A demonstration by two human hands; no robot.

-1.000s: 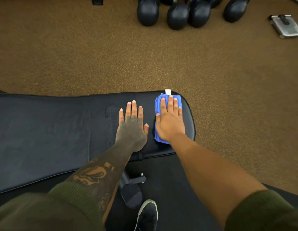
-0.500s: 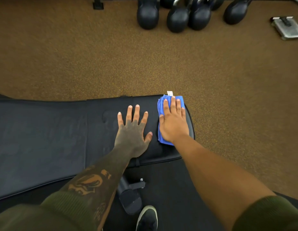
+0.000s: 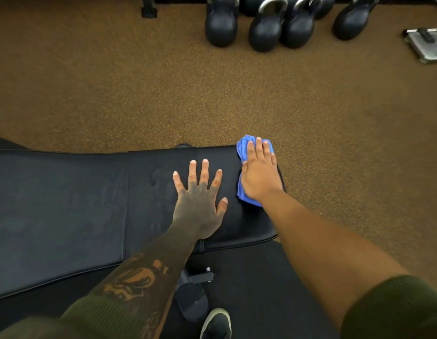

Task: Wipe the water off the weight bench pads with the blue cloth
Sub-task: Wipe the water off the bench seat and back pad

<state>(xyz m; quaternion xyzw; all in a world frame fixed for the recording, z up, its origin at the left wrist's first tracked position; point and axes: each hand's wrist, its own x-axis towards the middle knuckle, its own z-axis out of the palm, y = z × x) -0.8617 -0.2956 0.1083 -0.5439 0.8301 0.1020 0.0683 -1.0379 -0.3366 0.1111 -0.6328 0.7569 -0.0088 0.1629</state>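
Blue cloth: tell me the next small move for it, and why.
Probably draw the blue cloth back toward the near edge and then leftward. The right hand presses it flat at the far right corner of the seat pad, so that spot is covered, while dull smears that may be water show left of the flat left hand. That hand would need to lift.

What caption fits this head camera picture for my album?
Right hand presses the blue cloth on the bench pad's end; left hand lies flat.

One head-worn wide-angle view looks steeply down, close over the bench pad (image 3: 90,204) across the frame's lower half.
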